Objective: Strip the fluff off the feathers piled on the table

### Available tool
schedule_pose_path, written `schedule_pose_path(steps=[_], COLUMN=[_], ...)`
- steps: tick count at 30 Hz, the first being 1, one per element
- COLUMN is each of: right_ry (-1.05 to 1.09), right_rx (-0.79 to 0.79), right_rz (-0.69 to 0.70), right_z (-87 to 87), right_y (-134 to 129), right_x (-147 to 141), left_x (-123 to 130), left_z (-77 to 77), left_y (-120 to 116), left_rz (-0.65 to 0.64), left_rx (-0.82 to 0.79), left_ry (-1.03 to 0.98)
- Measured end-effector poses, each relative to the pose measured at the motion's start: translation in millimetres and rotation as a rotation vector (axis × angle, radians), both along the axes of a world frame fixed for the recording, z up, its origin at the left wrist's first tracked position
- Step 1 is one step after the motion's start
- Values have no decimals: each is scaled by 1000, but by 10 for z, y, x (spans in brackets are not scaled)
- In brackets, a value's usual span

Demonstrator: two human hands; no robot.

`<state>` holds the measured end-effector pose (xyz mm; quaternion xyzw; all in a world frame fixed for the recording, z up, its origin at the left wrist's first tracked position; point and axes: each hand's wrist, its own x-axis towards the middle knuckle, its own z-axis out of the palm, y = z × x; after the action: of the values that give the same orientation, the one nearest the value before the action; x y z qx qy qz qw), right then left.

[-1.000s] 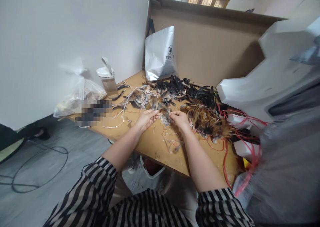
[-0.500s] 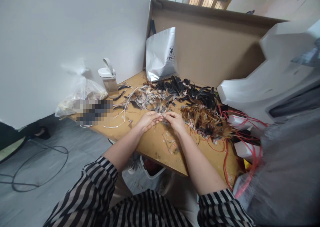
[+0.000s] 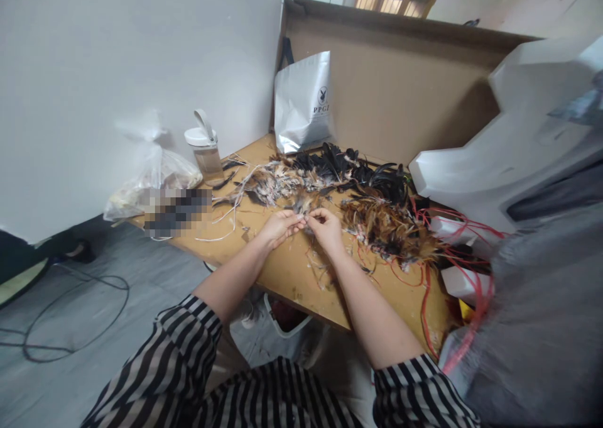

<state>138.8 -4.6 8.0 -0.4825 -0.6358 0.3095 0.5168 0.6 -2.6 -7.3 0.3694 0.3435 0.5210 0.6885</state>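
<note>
1. Brown feathers (image 3: 393, 227) lie in a heap beside the right hand (image 3: 328, 228); the left hand (image 3: 281, 227) meets it above the table (image 3: 292, 277), just on the near side of a mottled tuft (image 3: 301, 202).
2. On each hand, thumb and forefinger are pinched together, and the two pinches meet on one tiny piece (image 3: 306, 216). It looks like a strand or quill end, but it is too small to tell which.
3. To do this finger work well, the left pinch should probably act as the steady anchor while the right makes the small movements; light pressure near the tips seems wise, since a fine piece could slip or bend.
4. Working low over the bare near part of the table makes sense: anything dropped would land in sight, among the loose scraps (image 3: 323, 277), rather than in the heap. The right wrist is best held clear of the brown feathers, which could snag or scatter.
5. Counting feathers singly is impossible; by colour there appear to be three main groups: the brown heap, the black feathers (image 3: 334, 162) behind, and the pale mixed feathers (image 3: 277, 180) to the left.
6. Countable things: two hands, one silver pouch (image 3: 301, 107), one lidded bottle (image 3: 206, 158), one knotted plastic bag (image 3: 162, 170). The red cords (image 3: 425, 308) are several, but overlap too much to number.
</note>
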Motion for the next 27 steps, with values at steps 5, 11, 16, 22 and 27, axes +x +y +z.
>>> schedule_pose_path(steps=[5, 11, 16, 22, 27], right_ry=[238, 402, 451, 409, 347], right_rx=[-170, -304, -332, -306, -342], right_rz=[82, 92, 96, 80, 141], right_z=[43, 102, 71, 76, 102], right_y=[-10, -45, -33, -57, -4], right_x=[-10, -18, -11, -38, 54], left_x=[15, 33, 30, 27, 9], left_z=[14, 47, 55, 69, 85], left_y=[-14, -34, -48, -68, -71], left_rz=[10, -14, -55, -68, -46], left_rx=[25, 14, 9, 20, 44], left_ry=[24, 38, 29, 71, 119])
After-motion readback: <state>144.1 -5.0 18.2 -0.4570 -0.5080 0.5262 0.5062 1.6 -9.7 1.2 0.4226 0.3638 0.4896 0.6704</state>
